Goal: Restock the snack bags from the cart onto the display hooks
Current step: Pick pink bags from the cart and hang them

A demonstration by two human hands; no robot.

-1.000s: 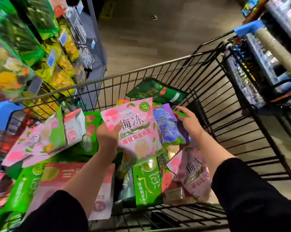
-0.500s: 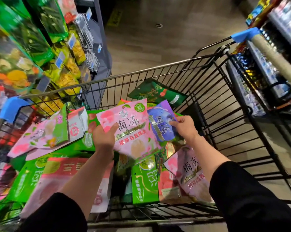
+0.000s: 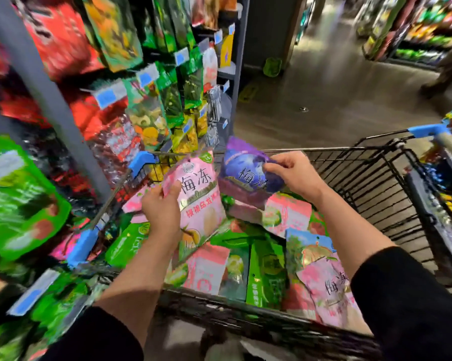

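Head view: left hand (image 3: 162, 207) grips a pink plastic snack bag (image 3: 199, 196), right hand (image 3: 295, 173) pinches a purple snack bag (image 3: 245, 168), both now lifted above the black wire cart (image 3: 376, 178), likely headed for the hooks

Two hands (image 3: 162, 208), one pink bag (image 3: 200, 201), one purple bag (image 3: 245, 170), one cart (image 3: 370, 178).

Black long sleeves (image 3: 415, 303), pushed up
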